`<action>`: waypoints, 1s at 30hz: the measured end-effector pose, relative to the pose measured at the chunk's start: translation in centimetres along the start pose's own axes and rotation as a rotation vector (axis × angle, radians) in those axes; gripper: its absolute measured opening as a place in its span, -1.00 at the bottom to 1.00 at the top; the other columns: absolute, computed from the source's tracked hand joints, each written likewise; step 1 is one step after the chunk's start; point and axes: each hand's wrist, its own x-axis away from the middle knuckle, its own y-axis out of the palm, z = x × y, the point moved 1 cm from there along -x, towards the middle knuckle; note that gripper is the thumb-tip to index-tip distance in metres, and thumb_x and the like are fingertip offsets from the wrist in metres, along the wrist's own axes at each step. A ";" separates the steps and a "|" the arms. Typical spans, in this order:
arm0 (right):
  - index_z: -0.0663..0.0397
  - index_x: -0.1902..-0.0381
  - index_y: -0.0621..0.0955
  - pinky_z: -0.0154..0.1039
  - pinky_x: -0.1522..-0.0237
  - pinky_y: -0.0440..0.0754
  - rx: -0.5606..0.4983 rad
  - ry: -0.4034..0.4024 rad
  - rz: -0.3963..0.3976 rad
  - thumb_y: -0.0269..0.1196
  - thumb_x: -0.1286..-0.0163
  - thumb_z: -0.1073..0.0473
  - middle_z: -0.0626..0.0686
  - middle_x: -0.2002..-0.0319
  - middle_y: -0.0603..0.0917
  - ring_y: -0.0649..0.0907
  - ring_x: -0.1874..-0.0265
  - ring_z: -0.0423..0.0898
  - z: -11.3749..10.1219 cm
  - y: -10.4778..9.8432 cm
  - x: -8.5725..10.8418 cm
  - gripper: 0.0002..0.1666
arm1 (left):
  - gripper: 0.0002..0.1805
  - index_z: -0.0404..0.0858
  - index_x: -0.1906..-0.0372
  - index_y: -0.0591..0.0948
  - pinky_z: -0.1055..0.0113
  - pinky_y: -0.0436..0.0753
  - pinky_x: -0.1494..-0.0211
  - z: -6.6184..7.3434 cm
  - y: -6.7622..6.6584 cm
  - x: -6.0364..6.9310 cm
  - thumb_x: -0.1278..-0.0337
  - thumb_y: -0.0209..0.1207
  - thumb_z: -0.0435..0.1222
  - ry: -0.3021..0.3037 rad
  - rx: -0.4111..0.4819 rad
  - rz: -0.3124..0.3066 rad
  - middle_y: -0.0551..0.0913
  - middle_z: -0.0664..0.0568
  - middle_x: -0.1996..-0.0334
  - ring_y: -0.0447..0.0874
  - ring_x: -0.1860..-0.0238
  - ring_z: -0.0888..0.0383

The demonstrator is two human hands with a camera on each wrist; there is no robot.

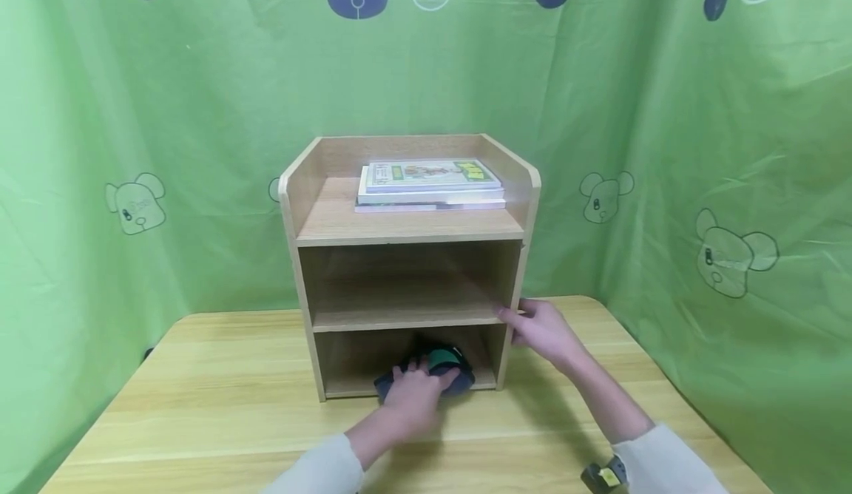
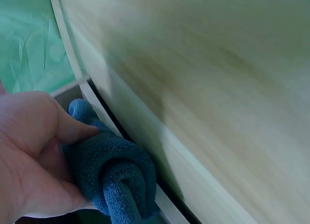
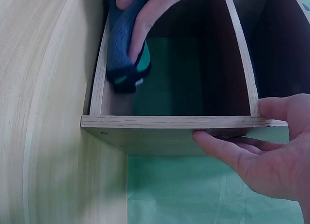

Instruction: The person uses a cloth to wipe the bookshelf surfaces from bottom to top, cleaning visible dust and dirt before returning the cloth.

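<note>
In the bottom compartment of a wooden shelf unit (image 1: 413,241) lies a dark blue cloth (image 1: 461,381) with a green patch. My left hand (image 1: 414,398) grips this cloth at the front edge of the bottom board; in the left wrist view, the thumb and palm of the hand (image 2: 38,156) close on the bunched blue cloth (image 2: 126,170). With thumb and fingers, my right hand (image 1: 542,331) holds the unit's right side panel at the height of the middle board; the right wrist view shows the hand (image 3: 271,151) with its thumb on the front edge and fingers on the outer face.
Several stacked books (image 1: 433,183) lie on the unit's top. The unit stands on a wooden table (image 1: 220,390) with green printed curtains (image 1: 413,72) behind and at both sides. A dark object with a yellow label (image 1: 604,476) is beside my right sleeve.
</note>
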 end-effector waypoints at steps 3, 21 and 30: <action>0.41 -0.30 0.48 0.15 -0.17 0.62 0.000 0.006 -0.005 0.17 -0.50 -0.15 0.39 -0.12 0.67 0.80 0.14 0.14 0.0 0.0 0.0 -0.26 | -0.05 0.25 -0.44 0.44 -0.35 0.42 -0.33 -1.6 -0.3 0.5 0.17 0.29 -0.46 -0.006 0.048 -0.023 0.42 -0.36 -0.40 0.41 -0.38 -0.35; 0.44 -0.33 0.43 0.21 -0.25 0.54 0.001 0.002 -0.024 0.15 -0.51 -0.13 0.40 -0.14 0.65 0.80 0.13 0.14 -0.1 -0.1 0.0 -0.24 | -0.12 0.09 -0.39 0.53 -0.46 0.50 -0.10 -8.6 -1.8 3.8 0.20 0.19 -0.53 -0.068 0.135 0.018 0.63 -0.35 -0.16 0.65 -0.05 -0.30; 0.40 -0.36 0.42 0.22 -0.27 0.51 -0.002 0.009 -0.024 0.16 -0.50 -0.15 0.38 -0.17 0.64 0.80 0.11 0.13 0.0 -0.1 -0.1 -0.22 | -0.15 0.07 -0.43 0.47 -0.45 0.55 0.00 -7.0 -1.3 3.9 0.11 0.28 -0.41 -0.155 0.054 0.046 0.50 -0.46 -0.25 0.56 -0.16 -0.38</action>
